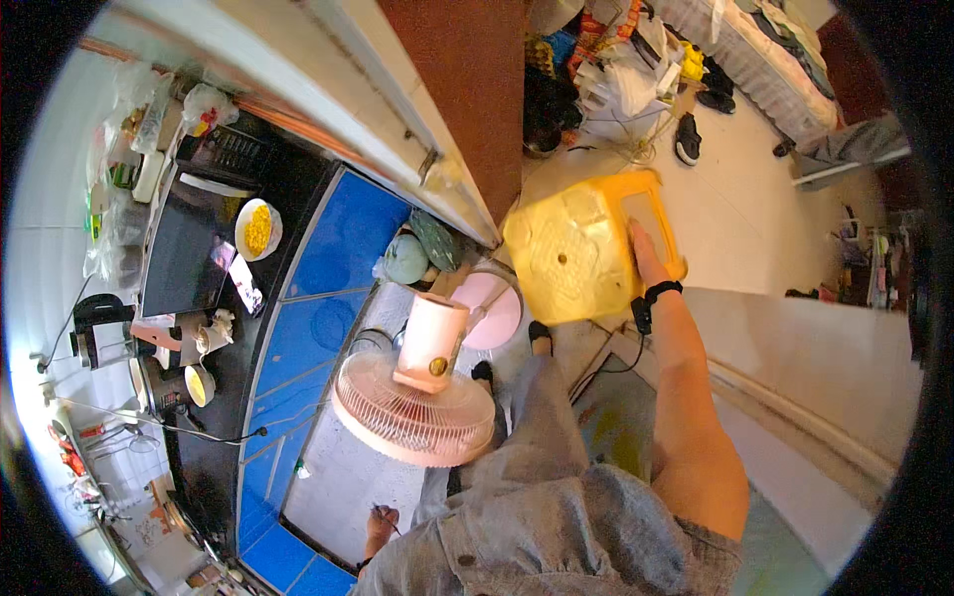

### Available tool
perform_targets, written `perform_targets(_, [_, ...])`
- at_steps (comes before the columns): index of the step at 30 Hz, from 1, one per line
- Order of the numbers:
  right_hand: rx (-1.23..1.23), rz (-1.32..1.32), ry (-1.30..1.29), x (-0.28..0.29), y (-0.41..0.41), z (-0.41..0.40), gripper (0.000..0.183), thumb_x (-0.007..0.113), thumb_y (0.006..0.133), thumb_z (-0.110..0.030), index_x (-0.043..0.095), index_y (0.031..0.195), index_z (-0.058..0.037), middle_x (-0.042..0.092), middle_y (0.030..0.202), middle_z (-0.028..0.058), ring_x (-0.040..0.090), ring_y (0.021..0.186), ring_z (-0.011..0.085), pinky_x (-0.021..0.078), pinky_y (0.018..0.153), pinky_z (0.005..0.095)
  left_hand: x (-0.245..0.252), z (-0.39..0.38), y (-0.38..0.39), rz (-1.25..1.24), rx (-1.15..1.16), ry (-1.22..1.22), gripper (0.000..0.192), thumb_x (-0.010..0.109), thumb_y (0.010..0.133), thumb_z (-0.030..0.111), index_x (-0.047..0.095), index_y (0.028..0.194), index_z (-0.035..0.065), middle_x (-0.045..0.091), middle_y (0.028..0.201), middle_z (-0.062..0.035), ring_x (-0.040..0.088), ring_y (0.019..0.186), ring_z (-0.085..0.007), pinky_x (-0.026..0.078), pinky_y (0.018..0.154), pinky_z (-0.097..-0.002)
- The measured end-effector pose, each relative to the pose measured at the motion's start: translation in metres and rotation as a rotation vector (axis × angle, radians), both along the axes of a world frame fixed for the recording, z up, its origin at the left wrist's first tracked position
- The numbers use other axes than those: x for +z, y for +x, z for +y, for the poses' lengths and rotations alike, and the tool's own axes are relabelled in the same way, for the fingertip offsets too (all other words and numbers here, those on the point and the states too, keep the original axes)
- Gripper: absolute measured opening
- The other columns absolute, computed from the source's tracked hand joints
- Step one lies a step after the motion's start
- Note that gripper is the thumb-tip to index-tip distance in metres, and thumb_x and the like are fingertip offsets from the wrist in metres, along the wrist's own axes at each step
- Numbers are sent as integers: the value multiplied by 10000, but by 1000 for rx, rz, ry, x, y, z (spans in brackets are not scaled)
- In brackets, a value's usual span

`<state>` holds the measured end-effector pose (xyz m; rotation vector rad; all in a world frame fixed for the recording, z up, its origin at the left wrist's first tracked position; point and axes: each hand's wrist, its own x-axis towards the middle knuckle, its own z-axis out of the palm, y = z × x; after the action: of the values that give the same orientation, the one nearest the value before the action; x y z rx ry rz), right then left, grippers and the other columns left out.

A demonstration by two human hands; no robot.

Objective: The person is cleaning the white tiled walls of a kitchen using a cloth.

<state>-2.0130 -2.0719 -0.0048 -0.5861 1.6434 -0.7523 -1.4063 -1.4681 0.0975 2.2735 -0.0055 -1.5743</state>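
Note:
My right hand point(647, 253) is at the right side of a yellow plastic stool point(570, 253), its fingers at the edge of an opening in the stool's side. The stool is tilted above the tiled floor, beyond my feet. Low in the view, my left hand point(382, 519) is closed around a thin dark item, perhaps a cord, too small to make out. A pink standing fan point(417, 413) with a round pink base point(488, 309) stands in front of me, between my left hand and the stool.
Blue cabinets point(320, 320) with a black countertop point(287, 201) run along the left, holding a bowl of yellow food point(258, 229) and a phone point(244, 283). Green gourds or melons point(406, 258) lie by the door frame. Shoes point(687, 139) and piled bags point(626, 82) are on the floor beyond.

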Motion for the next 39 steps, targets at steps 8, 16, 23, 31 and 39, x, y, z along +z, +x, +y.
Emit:
perform_targets(8, [-460, -489, -294, -82, -60, -121, 729, 403, 902, -585, 310, 1406, -65, 348, 1426, 138, 408, 1229, 278, 381, 987, 365, 28, 24, -53, -344, -438, 85, 182, 658, 750, 139, 488, 709, 89, 540, 621, -36, 518, 537, -152, 420, 484, -294])
perform_targets(16, [-617, -341, -137, -124, -122, -199, 767, 434, 838, -668, 312, 1398, -158, 352, 1420, 123, 377, 1258, 314, 359, 972, 493, 79, -44, -79, -290, -140, 210, 185, 677, 778, 166, 520, 814, 75, 571, 676, -33, 539, 578, -142, 437, 488, -292])
perform_targets(23, [-392, -106, 7, -191, -145, -187, 738, 559, 832, -527, 258, 1413, -186, 297, 1445, 133, 325, 1288, 367, 272, 988, 610, 98, -55, -88, -338, -77, 217, 219, 693, 802, 190, 547, 906, 63, 598, 724, -31, 558, 613, -133, 451, 492, -290])
perform_targets(31, [-485, 481, -30, -237, -123, -136, 828, 576, 849, -418, 221, 1377, 110, 335, 1398, 279, 333, 1297, 387, 305, 1059, 397, 76, -87, -88, -244, -32, -39, 198, 637, 827, 88, 477, 942, 63, 535, 678, -46, 539, 577, -143, 405, 426, -280])
perform_targets(39, [504, 619, 224, -210, -35, 47, 537, 434, 919, -325, 395, 1339, 7, 483, 1296, 240, 472, 1190, 352, 371, 1001, 397, 43, -27, -54, -330, -63, 110, 376, 697, 736, 215, 519, 1021, 46, 582, 739, -67, 557, 593, -150, 478, 488, -295])
